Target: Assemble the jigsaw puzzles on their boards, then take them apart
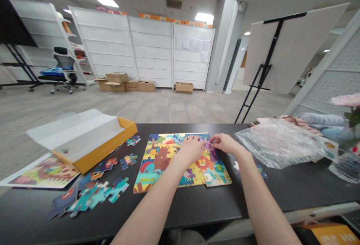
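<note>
A colourful animal jigsaw puzzle (161, 158), with a bear and a lion on it, lies on the dark table. My left hand (192, 148) rests across its upper middle, fingers stretched out over the pieces. At the upper right edge my right hand (223, 143) pinches a purple puzzle piece (208, 145), partly hidden by the fingertips. A white and teal piece (213, 178) sits at the puzzle's lower right. Beyond the right edge are a few loose pieces (261, 171), partly covered by my right forearm.
Loose puzzle pieces (97, 194) are heaped at the left, near an open yellow box (98, 155) standing on a printed picture sheet (42, 172). Clear plastic packaging (281, 143) and a glass vase (347, 166) with flowers occupy the right side. An easel (264, 68) stands beyond the table.
</note>
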The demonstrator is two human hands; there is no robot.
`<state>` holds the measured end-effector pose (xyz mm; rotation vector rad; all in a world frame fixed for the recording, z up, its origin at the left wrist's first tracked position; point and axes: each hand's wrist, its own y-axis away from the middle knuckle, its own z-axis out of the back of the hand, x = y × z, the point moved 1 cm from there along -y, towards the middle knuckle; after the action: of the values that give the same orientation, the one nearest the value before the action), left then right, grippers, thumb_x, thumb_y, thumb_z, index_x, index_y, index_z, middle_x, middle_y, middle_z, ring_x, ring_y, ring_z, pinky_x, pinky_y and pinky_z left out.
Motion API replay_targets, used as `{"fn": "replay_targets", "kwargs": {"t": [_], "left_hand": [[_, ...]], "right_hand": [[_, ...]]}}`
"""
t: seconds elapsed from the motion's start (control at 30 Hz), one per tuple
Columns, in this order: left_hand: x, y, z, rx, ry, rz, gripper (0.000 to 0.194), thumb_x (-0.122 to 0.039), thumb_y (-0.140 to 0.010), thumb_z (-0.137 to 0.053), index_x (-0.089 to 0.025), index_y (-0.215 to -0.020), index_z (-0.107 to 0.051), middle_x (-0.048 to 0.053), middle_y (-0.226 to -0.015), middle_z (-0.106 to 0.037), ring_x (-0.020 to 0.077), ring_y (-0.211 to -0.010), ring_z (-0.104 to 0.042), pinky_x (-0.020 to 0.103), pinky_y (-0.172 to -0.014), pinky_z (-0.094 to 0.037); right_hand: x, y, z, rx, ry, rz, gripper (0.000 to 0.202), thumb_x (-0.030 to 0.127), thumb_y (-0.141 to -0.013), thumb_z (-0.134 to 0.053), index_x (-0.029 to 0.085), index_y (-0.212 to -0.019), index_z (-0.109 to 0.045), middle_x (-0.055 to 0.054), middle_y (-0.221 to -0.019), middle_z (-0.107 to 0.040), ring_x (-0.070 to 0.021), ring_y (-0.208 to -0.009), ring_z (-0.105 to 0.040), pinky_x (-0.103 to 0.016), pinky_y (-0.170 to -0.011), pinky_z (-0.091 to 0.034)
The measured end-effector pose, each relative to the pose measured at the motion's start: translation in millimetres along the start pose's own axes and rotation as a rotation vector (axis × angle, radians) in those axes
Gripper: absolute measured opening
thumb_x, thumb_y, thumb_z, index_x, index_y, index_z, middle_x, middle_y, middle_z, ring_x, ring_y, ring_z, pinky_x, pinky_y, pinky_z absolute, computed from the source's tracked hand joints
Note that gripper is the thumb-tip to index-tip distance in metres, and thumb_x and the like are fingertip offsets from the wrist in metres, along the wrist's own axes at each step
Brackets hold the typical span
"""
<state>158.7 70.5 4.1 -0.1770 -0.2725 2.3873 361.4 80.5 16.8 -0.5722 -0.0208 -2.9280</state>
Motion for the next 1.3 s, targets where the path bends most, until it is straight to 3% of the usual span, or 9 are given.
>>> {"fn": "replay_targets", "kwargs": {"t": [0.2,0.4,0.53,0.67,0.83,0.97,1.1,1.17,1.3], "left_hand": [[0,0,0.2,-0.002,0.002,0.012,0.031,-0.035,-0.102,-0.044,-0.025,-0.123,-0.064,0.011,-0.123,-0.062,0.0294,-0.118,-0.054,0.045,-0.099,-0.046],[-1,-1,-1.3,-0.001,0.002,0.014,0.031,-0.036,-0.103,-0.044,-0.025,-0.124,-0.063,0.011,-0.124,-0.062,0.0287,-0.118,-0.054,0.045,-0.100,-0.045],[1,-3,-5.5,-0.018,0.006,0.027,0.032,-0.037,-0.103,-0.043,-0.025,-0.124,-0.063,0.010,-0.123,-0.063,0.0279,-0.117,-0.055,0.044,-0.100,-0.045],[2,-5,-10.0,-0.038,0.007,0.041,0.032,-0.035,-0.104,-0.041,-0.026,-0.125,-0.062,0.009,-0.123,-0.063,0.0256,-0.116,-0.055,0.041,-0.101,-0.044],[3,-6,-14.1,-0.048,0.006,0.047,0.033,-0.035,-0.104,-0.040,-0.028,-0.128,-0.061,0.009,-0.123,-0.064,0.0259,-0.117,-0.054,0.042,-0.101,-0.043],[4,-6,-15.6,-0.051,0.012,0.042,0.033,-0.035,-0.104,-0.041,-0.027,-0.127,-0.062,0.010,-0.123,-0.064,0.0264,-0.117,-0.054,0.042,-0.100,-0.043],[5,-6,-15.4,-0.046,0.023,0.037,0.034,-0.035,-0.104,-0.040,-0.025,-0.126,-0.062,0.011,-0.124,-0.064,0.0271,-0.117,-0.055,0.042,-0.099,-0.044],[5,-6,-15.0,-0.050,0.034,0.039,0.034,-0.034,-0.103,-0.039,-0.024,-0.125,-0.063,0.011,-0.124,-0.064,0.0276,-0.117,-0.055,0.043,-0.099,-0.045],[6,-6,-14.2,-0.077,0.062,0.052,0.032,-0.033,-0.103,-0.041,-0.022,-0.123,-0.064,0.011,-0.125,-0.063,0.0282,-0.117,-0.055,0.044,-0.098,-0.046]], "right_hand": [[6,15,5,-0.114,-0.041,-0.011,0.020,0.026,-0.084,-0.066,0.020,-0.100,-0.077,-0.004,-0.083,-0.076,-0.0169,-0.073,-0.066,-0.024,-0.067,-0.047],[16,91,3,-0.215,-0.091,-0.028,0.024,0.030,-0.085,-0.064,0.019,-0.104,-0.074,-0.007,-0.094,-0.074,-0.0192,-0.075,-0.066,-0.030,-0.076,-0.051],[26,133,-8,-0.139,-0.189,0.048,0.031,0.037,-0.083,-0.071,0.025,-0.111,-0.074,-0.009,-0.116,-0.069,-0.0239,-0.098,-0.066,-0.034,-0.090,-0.051],[31,143,-23,-0.133,-0.255,0.047,0.035,0.033,-0.080,-0.075,0.026,-0.114,-0.074,-0.010,-0.127,-0.063,-0.0269,-0.116,-0.061,-0.039,-0.104,-0.045],[33,140,-28,-0.131,-0.251,0.046,0.035,0.031,-0.079,-0.076,0.025,-0.114,-0.073,-0.010,-0.126,-0.063,-0.0261,-0.112,-0.063,-0.038,-0.101,-0.047],[16,132,-4,-0.125,-0.160,0.050,0.030,0.037,-0.085,-0.069,0.023,-0.111,-0.074,-0.009,-0.117,-0.069,-0.0242,-0.100,-0.066,-0.035,-0.090,-0.051],[-28,122,41,-0.231,0.121,-0.261,0.025,0.028,-0.089,-0.059,0.016,-0.104,-0.075,-0.012,-0.098,-0.076,-0.0243,-0.083,-0.069,-0.033,-0.076,-0.049],[-48,121,57,-0.225,0.175,-0.332,0.023,0.027,-0.088,-0.060,0.016,-0.102,-0.075,-0.012,-0.096,-0.077,-0.0240,-0.080,-0.070,-0.030,-0.071,-0.048],[-63,122,64,-0.126,0.208,-0.327,0.018,0.029,-0.082,-0.067,0.019,-0.093,-0.076,-0.007,-0.089,-0.078,-0.0226,-0.076,-0.070,-0.028,-0.066,-0.047]]}}
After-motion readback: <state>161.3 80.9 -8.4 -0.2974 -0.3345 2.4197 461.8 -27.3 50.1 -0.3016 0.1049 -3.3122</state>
